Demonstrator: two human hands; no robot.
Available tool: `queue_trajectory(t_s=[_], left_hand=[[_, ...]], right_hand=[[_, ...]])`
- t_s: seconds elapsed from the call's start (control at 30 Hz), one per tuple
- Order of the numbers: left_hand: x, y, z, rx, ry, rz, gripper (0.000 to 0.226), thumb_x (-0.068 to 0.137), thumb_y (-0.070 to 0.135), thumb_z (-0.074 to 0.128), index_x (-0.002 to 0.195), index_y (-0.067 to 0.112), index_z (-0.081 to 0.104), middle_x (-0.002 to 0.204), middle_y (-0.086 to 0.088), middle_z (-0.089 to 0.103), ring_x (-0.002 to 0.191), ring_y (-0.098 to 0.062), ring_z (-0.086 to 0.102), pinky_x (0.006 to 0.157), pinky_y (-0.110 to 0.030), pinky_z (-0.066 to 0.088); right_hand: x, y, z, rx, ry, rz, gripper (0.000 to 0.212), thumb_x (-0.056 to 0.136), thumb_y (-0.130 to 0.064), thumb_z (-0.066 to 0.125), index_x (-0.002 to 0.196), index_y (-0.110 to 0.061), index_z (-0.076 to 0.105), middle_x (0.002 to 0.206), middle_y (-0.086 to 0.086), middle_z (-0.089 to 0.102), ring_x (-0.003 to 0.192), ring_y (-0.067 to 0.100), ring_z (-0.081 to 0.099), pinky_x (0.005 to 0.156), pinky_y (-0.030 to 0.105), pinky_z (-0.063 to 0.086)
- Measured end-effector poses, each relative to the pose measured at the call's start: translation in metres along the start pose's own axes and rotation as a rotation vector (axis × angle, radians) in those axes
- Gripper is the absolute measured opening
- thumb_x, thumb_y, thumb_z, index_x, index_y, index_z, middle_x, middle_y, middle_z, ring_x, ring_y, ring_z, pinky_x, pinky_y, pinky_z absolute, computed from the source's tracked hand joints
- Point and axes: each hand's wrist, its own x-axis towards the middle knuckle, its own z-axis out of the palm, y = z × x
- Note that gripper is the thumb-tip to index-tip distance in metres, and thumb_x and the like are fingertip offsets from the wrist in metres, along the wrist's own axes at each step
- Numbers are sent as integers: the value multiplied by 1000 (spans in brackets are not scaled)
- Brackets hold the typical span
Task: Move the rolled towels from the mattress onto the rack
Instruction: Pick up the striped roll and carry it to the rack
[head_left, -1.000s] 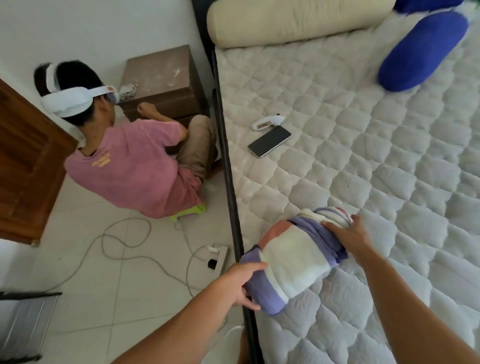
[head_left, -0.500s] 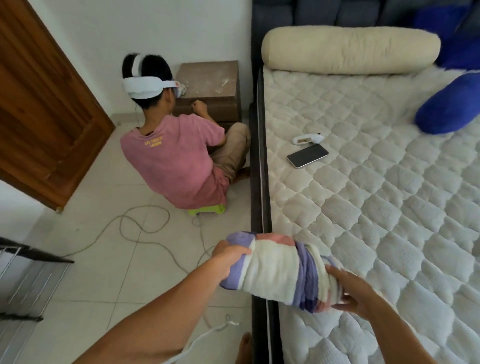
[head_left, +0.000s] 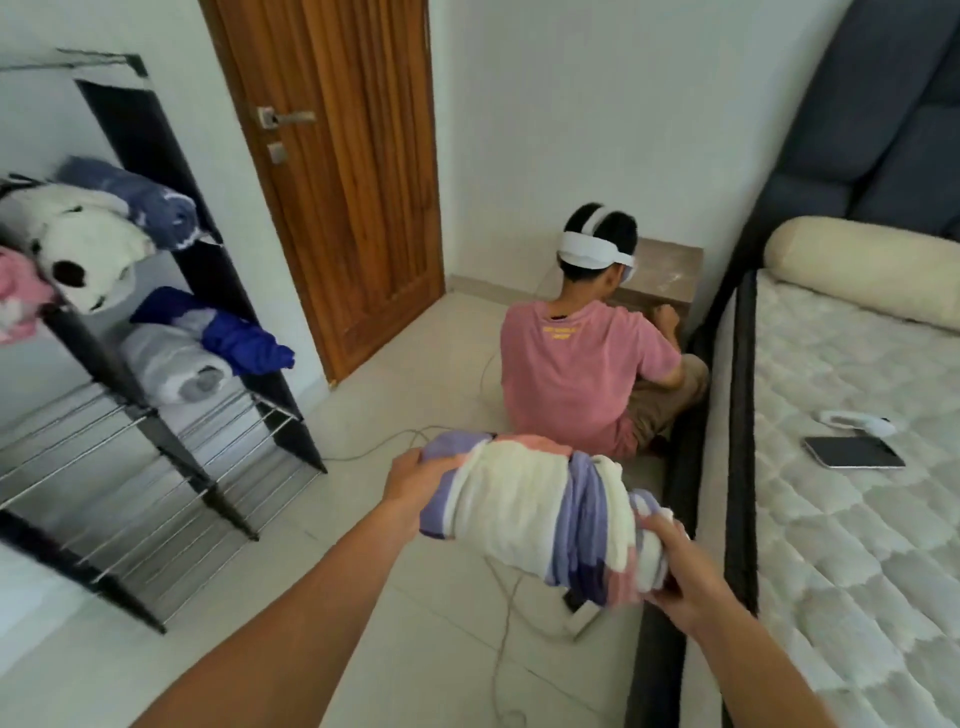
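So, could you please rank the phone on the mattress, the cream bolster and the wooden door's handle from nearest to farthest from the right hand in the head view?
From the right hand, which grips the rolled towel:
1. Phone, on the mattress, up and to the right.
2. Cream bolster, at the head of the bed, beyond the phone.
3. Door handle, across the room on the far left.

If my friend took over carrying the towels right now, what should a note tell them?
Left hand grips one end of the striped rolled towel; right hand grips the other end.
The towel is in the air over the floor, between the mattress and the rack.
Done: several rolled towels already lie on the rack's upper shelves.
Left: set this towel on the rack. No other rolled towel shows on the visible mattress, only a phone and a bolster.
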Motion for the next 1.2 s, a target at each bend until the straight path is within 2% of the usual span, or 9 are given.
queue_trajectory(t_s=[0.1,0.2,0.3,0.43,0.5,0.67,0.77,0.97,1.2], left_hand=[[-4,-13,-85,-187,-7,123,43,84,23,71,121,5,61,117,-14,68,99,-31,65,93,-44,53],[-8,-31,-156,-312,143,100,71,77,34,76,138,12,47,136,-12,57,118,-33,58,99,-50,49],[-16,-50,-199,-535,164,-106,98,68,56,76,147,19,32,148,-11,42,132,-37,42,92,-60,45],[-20,-44,-224,-924,-49,-166,85,68,60,71,138,20,44,140,-14,49,124,-36,49,75,-60,51],[-14,-27,-233,-1032,-61,-106,71,74,52,70,133,20,46,137,-12,52,120,-34,50,81,-61,48],[34,3,-272,-1091,108,-108,87,75,47,74,146,24,30,150,-11,38,134,-40,39,102,-67,36],[69,7,-294,-1115,165,-109,90,69,45,79,144,27,31,148,-11,41,131,-41,42,101,-67,38],[128,-1,-338,-1090,286,-207,87,78,43,72,149,22,26,152,-11,35,134,-38,39,102,-59,40],[183,-39,-382,-1014,373,-349,79,79,39,73,145,22,33,146,-9,42,129,-34,44,101,-53,42]], right_hand=[[-16,8,67,53,-101,-38,17,89,-22,58,105,-22,60,99,11,65,90,30,62,78,47,51],[-27,20,128,107,-247,-89,18,92,-19,51,108,-21,59,99,9,67,87,28,63,74,43,52],[-36,31,179,105,-323,-104,24,91,-19,50,115,-21,55,98,8,66,85,26,63,69,39,52],[-39,35,234,60,-417,-82,24,90,-23,54,113,-21,59,98,7,69,85,26,65,58,35,57],[-33,34,258,48,-467,-75,23,89,-24,55,111,-22,62,99,8,70,88,27,65,59,35,58],[-13,27,327,-95,-531,-93,49,70,-26,68,118,-19,62,110,11,71,97,31,64,70,38,54],[8,25,372,-183,-564,-130,27,82,-19,62,109,-20,64,97,8,73,88,29,65,69,36,53],[49,38,443,-384,-560,-145,24,83,-23,65,105,-16,64,97,8,72,86,29,67,62,35,54],[71,103,492,-587,-502,-75,19,86,-27,66,84,-12,55,94,13,67,86,31,63,79,43,51]])
